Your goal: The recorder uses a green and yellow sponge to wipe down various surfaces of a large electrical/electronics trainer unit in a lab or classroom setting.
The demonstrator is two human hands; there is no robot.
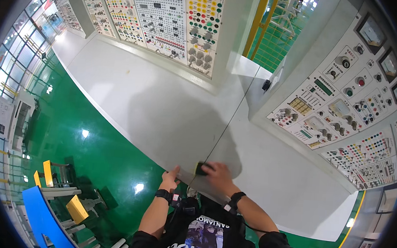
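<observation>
My right hand (219, 177) grips a dark scrubbing sponge (200, 169) with a yellow-green edge. The sponge lies on the white bench top (171, 122), over the seam between two bench sections and close to the front edge. At that same edge, to the left, rests my left hand (171, 178), with its fingers over the rim and nothing seen in it. Both wrists wear black straps with small devices. A shadow falls across the bench in front of me.
Electrical training panels (164, 21) with sockets and knobs stand along the bench's back. A control console (346, 86) with meters rises at the right. On the green floor (110, 152) at the left are yellow-and-grey stools (77, 209) and a blue tabletop (45, 217).
</observation>
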